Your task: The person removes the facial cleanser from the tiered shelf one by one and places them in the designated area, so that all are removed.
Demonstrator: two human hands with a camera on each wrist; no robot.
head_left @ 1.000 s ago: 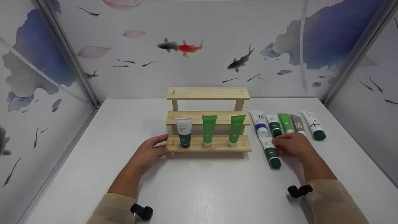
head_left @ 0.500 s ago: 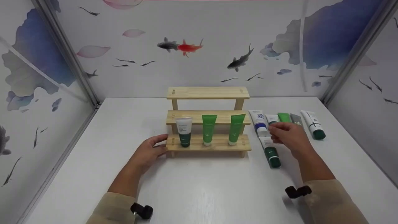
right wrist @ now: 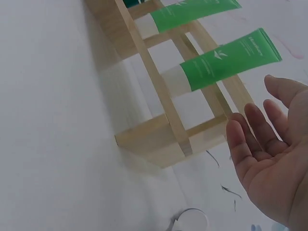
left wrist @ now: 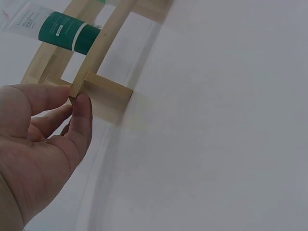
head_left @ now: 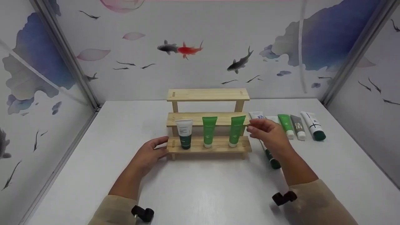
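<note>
My left hand (head_left: 151,156) pinches the left end of the lowest shelf on a three-tier wooden rack (head_left: 207,94), thumb above and fingers below in the left wrist view. On that shelf stand a white-and-dark-green tube (head_left: 185,132) and two bright green tubes, one in the middle (head_left: 208,131) and one at the right (head_left: 236,131). My right hand (head_left: 270,136) is beside the rack's right end, holding nothing. In the right wrist view its relaxed, slightly bent fingers (right wrist: 262,127) are near the crimped end of the right-hand green tube.
Right of the rack, several tubes lie on the white table (head_left: 200,190): a green one (head_left: 285,125), a grey one (head_left: 297,126) and a white one with a dark green cap (head_left: 313,125). A dark-green-capped tube (head_left: 274,162) lies nearer, partly hidden by my right hand.
My right hand has lifted off the lying tubes and moved left to the rack's right end. The left hand keeps its grip on the shelf; the standing tubes have not moved.
</note>
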